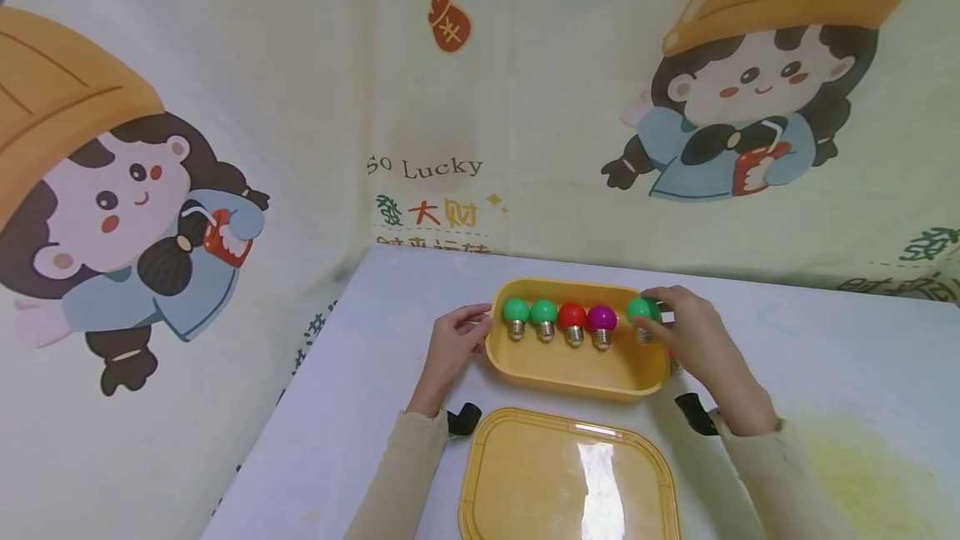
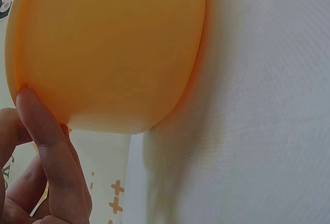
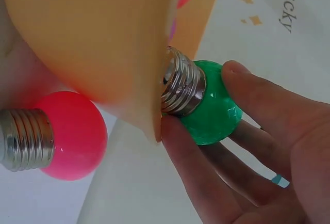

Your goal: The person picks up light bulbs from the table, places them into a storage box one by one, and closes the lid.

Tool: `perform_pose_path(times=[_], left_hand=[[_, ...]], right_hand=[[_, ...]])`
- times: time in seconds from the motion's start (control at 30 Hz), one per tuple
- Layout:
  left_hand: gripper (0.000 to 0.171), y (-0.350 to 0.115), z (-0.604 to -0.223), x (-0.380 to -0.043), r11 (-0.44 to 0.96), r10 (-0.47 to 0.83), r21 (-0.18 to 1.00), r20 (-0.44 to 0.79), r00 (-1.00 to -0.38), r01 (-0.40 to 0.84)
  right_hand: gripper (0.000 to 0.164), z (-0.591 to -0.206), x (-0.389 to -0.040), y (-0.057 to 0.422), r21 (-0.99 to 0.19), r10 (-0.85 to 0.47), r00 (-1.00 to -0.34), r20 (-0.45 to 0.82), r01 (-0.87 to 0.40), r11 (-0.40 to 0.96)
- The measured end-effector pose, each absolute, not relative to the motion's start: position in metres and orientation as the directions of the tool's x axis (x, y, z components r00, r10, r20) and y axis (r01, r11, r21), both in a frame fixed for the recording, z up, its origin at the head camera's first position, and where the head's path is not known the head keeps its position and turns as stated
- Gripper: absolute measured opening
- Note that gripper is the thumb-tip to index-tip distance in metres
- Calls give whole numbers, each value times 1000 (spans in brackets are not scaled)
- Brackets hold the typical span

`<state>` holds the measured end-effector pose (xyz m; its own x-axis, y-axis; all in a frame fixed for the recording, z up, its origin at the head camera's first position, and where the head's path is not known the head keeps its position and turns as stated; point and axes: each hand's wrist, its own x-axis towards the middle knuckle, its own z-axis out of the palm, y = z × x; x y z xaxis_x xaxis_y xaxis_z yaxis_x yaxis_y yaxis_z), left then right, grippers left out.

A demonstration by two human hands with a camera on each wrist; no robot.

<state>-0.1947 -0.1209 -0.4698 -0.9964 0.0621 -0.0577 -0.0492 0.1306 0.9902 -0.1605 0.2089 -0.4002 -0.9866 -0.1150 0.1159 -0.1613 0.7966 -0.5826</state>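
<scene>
A yellow plastic box (image 1: 570,386) holds a row of bulbs with silver screw bases: two green bulbs (image 1: 530,312), a red bulb (image 1: 572,315) and a purple bulb (image 1: 602,318). My right hand (image 1: 697,336) pinches another green bulb (image 3: 212,108) between thumb and fingers at the box's right end, its base pointing toward the box interior. Against the left end of the box rests my left hand (image 1: 457,344), thumb and fingertips touching the outer wall near the rim. Outside the right end lies a pinkish-red bulb (image 3: 75,135), mostly hidden by the right hand in the head view.
A yellow lid or tray (image 1: 540,482) lies on the white table (image 1: 330,440) in front of the box. Behind the table and to its left hangs a cream cloth (image 1: 570,107) printed with cartoon figures. Both wrists carry black camera mounts (image 1: 465,419).
</scene>
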Motion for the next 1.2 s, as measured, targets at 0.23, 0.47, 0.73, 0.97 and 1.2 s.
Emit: perform_pose_path(times=[0.23,0.47,0.73,0.97,1.2], left_hand=[[29,-122,-471,-193,124,54,991,-49,-997,-42],[28,-123,-471,-193,115,54,992,-53,-997,-46],[29,-121,-470,-193,138,51,989,-54,-997,-47],[30,-120,-469,-194,132,58,990,-54,-997,-46],[29,-120,-469,-193,131,48,990,-67,-997,-60]], right_hand=[[47,-404,-164,202,-549,-145,-984,100,-176,817],[43,-407,-169,198,-502,-192,-972,136,-234,833],[34,-410,-174,195,-424,-234,-963,137,-270,864],[35,-410,-177,195,-348,-273,-951,143,-307,886],[37,-409,-180,193,-267,-311,-938,155,-343,901]])
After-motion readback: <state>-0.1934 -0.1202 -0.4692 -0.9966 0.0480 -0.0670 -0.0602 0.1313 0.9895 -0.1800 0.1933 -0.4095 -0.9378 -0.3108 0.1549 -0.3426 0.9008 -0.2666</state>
